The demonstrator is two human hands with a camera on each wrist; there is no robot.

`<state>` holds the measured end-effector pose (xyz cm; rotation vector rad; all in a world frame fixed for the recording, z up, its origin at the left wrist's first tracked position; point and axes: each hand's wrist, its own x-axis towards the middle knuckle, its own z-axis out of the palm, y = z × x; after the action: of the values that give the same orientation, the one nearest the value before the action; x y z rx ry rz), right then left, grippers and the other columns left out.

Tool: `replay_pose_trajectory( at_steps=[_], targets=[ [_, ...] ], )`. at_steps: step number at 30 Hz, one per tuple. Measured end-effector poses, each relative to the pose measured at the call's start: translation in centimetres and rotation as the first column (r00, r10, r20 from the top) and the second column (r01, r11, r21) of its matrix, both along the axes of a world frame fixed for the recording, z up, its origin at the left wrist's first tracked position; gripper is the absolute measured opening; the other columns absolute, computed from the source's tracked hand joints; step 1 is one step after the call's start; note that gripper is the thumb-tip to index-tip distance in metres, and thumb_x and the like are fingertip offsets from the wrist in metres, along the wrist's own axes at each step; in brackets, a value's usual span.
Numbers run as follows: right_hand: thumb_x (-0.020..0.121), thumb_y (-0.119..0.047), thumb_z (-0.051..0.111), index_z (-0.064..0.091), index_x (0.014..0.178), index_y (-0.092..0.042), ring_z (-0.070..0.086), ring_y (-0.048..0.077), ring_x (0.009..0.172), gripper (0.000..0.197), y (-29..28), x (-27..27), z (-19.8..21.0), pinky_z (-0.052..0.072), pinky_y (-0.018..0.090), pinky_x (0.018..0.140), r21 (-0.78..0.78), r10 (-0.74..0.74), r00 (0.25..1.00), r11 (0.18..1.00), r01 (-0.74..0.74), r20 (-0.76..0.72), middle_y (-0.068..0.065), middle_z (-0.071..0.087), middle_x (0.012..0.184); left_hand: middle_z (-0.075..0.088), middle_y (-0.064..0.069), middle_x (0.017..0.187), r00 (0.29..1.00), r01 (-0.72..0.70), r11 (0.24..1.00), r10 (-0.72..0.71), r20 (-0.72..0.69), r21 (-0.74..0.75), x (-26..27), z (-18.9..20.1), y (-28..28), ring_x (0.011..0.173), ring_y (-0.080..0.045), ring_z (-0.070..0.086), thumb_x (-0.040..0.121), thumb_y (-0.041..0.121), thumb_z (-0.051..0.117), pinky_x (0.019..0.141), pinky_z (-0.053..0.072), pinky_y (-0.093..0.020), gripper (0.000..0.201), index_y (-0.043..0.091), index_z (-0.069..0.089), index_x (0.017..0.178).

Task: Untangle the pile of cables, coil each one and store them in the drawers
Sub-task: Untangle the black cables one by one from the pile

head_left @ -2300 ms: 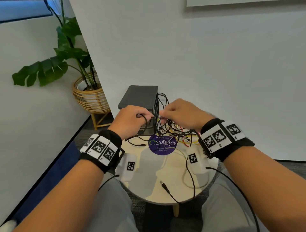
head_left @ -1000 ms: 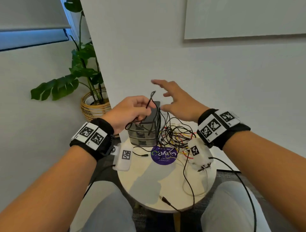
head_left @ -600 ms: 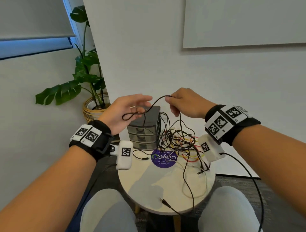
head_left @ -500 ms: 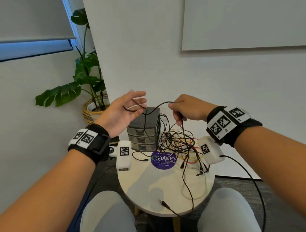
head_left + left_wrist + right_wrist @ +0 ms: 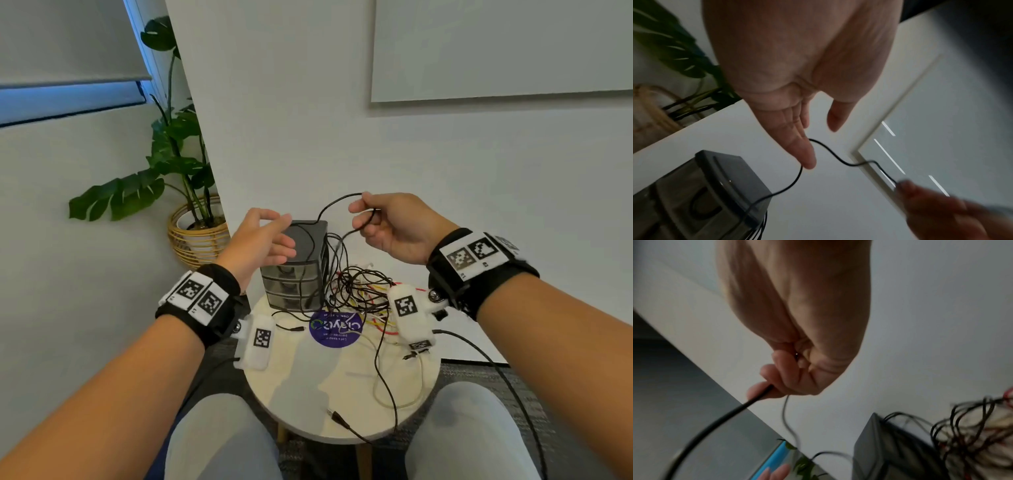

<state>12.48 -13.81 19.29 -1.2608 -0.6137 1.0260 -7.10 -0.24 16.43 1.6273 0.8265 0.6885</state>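
A person's right hand (image 5: 397,226) pinches a thin black cable (image 5: 337,200) with curled fingers above a small grey plastic drawer unit (image 5: 298,267). The left hand (image 5: 260,243) hovers beside it, fingers straight and spread. Tangled black, red and yellow cables (image 5: 363,294) lie on the round cream table (image 5: 308,387).

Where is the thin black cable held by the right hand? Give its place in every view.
Head: thin black cable, centre, arching left from the right hand.
Left wrist: lower middle.
Right wrist: lower left, leaving the fingers.
Shared landmark: grey plastic drawer unit.
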Motion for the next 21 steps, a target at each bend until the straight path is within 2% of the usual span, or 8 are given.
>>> replay_pose_trajectory(
  at_steps=[3, 5, 7, 9, 11, 15, 17, 21],
  targets=[
    [0.108, -0.026, 0.045, 0.065, 0.093, -0.004, 0.055, 0.011, 0.047, 0.033, 0.7, -1.1, 0.5, 0.047, 0.016, 0.043, 0.033, -0.012, 0.999, 0.999, 0.013, -0.038, 0.01, 0.068, 0.068, 0.076, -0.017, 0.103, 0.978, 0.209, 0.977, -0.209, 0.005, 0.042, 0.5, 0.5, -2.2, 0.099, -0.031, 0.074, 0.101, 0.051, 0.05, 0.093, 0.057, -0.039, 0.05, 0.009, 0.054, 0.128],
    [0.107, -0.025, 0.049, 0.064, 0.091, -0.003, 0.059, 0.011, 0.048, 0.031, 1.2, -1.6, 0.6, 0.051, 0.016, 0.046, 0.068, -0.015, 0.999, 0.998, 0.018, -0.04, 0.012, 0.069, 0.071, 0.075, -0.019, 0.094, 0.919, 0.394, 0.919, -0.394, 0.024, 0.003, 0.8, 0.7, -3.6, 0.091, -0.033, 0.073, 0.102, 0.05, 0.042, 0.091, 0.056, -0.038, 0.053, 0.004, 0.061, 0.118],
    [0.106, -0.024, 0.053, 0.061, 0.091, -0.002, 0.063, 0.012, 0.051, 0.027, 1.5, -2.1, 0.5, 0.055, 0.016, 0.051, 0.09, -0.033, 0.999, 0.995, 0.036, -0.033, 0.014, 0.068, 0.075, 0.063, -0.011, 0.073, 0.892, 0.448, 0.894, -0.448, 0.056, 0.02, 0.9, 0.9, -4.2, 0.062, -0.026, 0.061, 0.108, 0.039, 0.041, 0.064, 0.056, -0.032, 0.045, 0.002, 0.066, 0.109],
    [0.104, -0.023, 0.057, 0.057, 0.1, -0.002, 0.067, 0.015, 0.057, 0.021, 1.6, -2.2, 0.2, 0.058, 0.019, 0.057, 0.078, -0.078, 0.997, 0.994, 0.077, 0.018, 0.019, 0.068, 0.086, 0.042, -0.003, 0.062, 0.92, 0.383, 0.918, -0.389, 0.055, 0.101, 1.1, 1.2, -4.2, 0.047, -0.015, 0.032, 0.11, 0.033, 0.04, 0.042, 0.029, -0.024, 0.042, 0.004, 0.068, 0.102],
    [0.102, -0.025, 0.059, 0.052, 0.116, -0.006, 0.07, 0.021, 0.068, 0.024, 1.8, -2.0, -0.6, 0.059, 0.024, 0.062, 0.06, -0.143, 0.971, 0.989, 0.134, 0.192, 0.02, 0.067, 0.106, 0.03, -0.001, 0.062, 0.936, 0.335, 0.929, -0.348, 0.062, 0.155, 1.1, 1.5, -3.9, 0.049, -0.014, 0.019, 0.111, 0.035, 0.039, 0.041, 0.014, -0.025, 0.044, 0.005, 0.069, 0.097],
    [0.105, -0.029, 0.05, 0.058, 0.13, -0.024, 0.058, 0.017, 0.116, 0.027, 1.3, -2.2, -1.8, 0.05, 0.037, 0.093, 0.169, -0.193, 0.722, 0.98, 0.107, 0.664, 0.005, 0.053, 0.133, 0.026, 0.0, 0.063, 0.895, 0.4, 0.917, -0.394, 0.209, 0.016, 0.7, 1.7, -3.3, 0.05, -0.014, 0.011, 0.111, 0.03, 0.037, 0.043, 0.008, -0.028, 0.043, 0.002, 0.068, 0.103],
    [0.107, -0.03, 0.042, 0.066, 0.121, -0.005, 0.055, 0.018, 0.118, 0.037, 0.8, -2.9, -2.1, 0.044, 0.038, 0.099, 0.183, -0.122, 0.713, 0.983, -0.009, 0.69, 0.013, 0.059, 0.129, 0.027, 0.003, 0.062, 0.843, 0.46, 0.885, -0.408, 0.352, -0.076, 0.5, 1.7, -3.3, 0.049, -0.012, 0.009, 0.11, 0.03, 0.036, 0.042, 0.007, -0.026, 0.043, 0.001, 0.068, 0.113],
    [0.107, -0.024, 0.042, 0.065, 0.091, -0.006, 0.068, 0.025, 0.093, 0.033, 0.6, -3.5, -3.6, 0.049, 0.045, 0.098, 0.167, -0.06, 0.687, 0.982, -0.09, 0.724, 0.008, 0.073, 0.089, 0.033, 0.006, 0.062, 0.768, 0.482, 0.869, -0.36, 0.53, -0.108, 0.2, 2.0, -3.5, 0.046, -0.006, 0.015, 0.11, 0.031, 0.032, 0.039, 0.013, -0.02, 0.046, 0.004, 0.058, 0.137]
  ],
)
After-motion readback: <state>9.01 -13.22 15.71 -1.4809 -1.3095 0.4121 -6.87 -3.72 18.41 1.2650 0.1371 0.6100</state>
